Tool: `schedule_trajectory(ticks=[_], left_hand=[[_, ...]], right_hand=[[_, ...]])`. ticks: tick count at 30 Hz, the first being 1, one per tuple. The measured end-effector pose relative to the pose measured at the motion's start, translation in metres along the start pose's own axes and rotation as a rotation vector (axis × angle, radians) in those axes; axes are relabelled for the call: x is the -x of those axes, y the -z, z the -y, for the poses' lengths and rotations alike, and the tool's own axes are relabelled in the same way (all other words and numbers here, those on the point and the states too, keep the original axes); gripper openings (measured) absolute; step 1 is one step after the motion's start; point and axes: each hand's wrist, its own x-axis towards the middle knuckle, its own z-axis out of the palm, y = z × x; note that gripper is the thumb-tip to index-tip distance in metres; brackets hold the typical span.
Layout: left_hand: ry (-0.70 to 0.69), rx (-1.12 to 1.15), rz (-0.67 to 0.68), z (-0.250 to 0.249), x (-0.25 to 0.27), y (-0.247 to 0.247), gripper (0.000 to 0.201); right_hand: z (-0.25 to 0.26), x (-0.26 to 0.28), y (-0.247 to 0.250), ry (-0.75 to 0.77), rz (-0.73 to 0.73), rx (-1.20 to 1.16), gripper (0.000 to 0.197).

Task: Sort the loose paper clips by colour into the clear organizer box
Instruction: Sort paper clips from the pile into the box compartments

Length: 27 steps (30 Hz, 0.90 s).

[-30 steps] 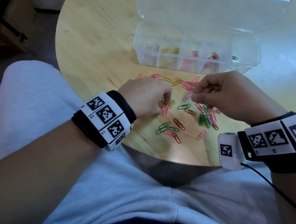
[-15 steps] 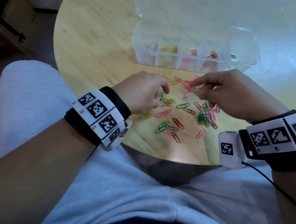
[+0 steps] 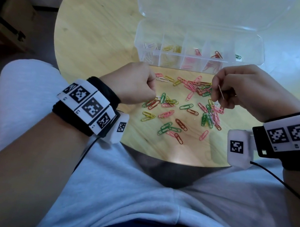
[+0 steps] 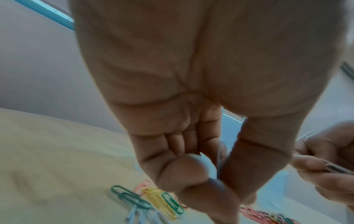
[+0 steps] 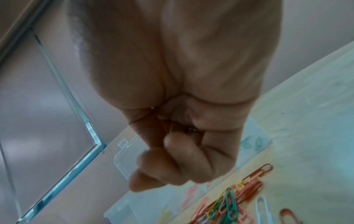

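Loose paper clips (image 3: 185,107) in pink, red, green, yellow and white lie scattered on the round wooden table (image 3: 99,28). Behind them stands the clear organizer box (image 3: 195,65), lid (image 3: 210,5) open, with a few clips in its compartments. My right hand (image 3: 218,82) hovers over the right of the pile and pinches a thin paper clip (image 3: 221,93), seen edge-on; the left wrist view shows the same clip (image 4: 339,170). My left hand (image 3: 139,84) is curled into a fist at the pile's left edge. No clip shows in my left hand (image 4: 191,136).
The table's near edge (image 3: 173,160) lies just over my lap. A brown cardboard box (image 3: 9,20) stands on the floor to the left. Bare wood (image 3: 89,46) stretches left of the organizer box.
My left hand drew its fingers out of the pile and curled them in. My right hand pulled back to the right with a clip pinched upright.
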Motion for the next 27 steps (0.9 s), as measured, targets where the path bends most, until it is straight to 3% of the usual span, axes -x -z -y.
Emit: schedule_trajectory(ticks=[7, 12, 15, 20, 27], left_hand=[[0.003, 0.094, 0.054, -0.001, -0.002, 0.000, 0.025], [0.014, 0.082, 0.000, -0.003, -0.004, -0.001, 0.027], [0.015, 0.002, -0.025, -0.004, -0.006, -0.005, 0.026], [0.024, -0.166, -0.067, -0.001, -0.009, -0.011, 0.006], [0.065, -0.225, -0.068, -0.001, -0.008, -0.015, 0.002]], right_hand=[[-0.003, -0.004, 0.010, -0.096, -0.095, 0.094, 0.025], [-0.013, -0.010, 0.016, -0.125, -0.192, 0.559, 0.016], [-0.019, -0.014, 0.018, -0.126, -0.218, 0.676, 0.014], [-0.025, -0.023, 0.011, -0.148, -0.230, 0.736, 0.020], [-0.024, -0.025, -0.002, -0.102, -0.218, 0.760, 0.017]])
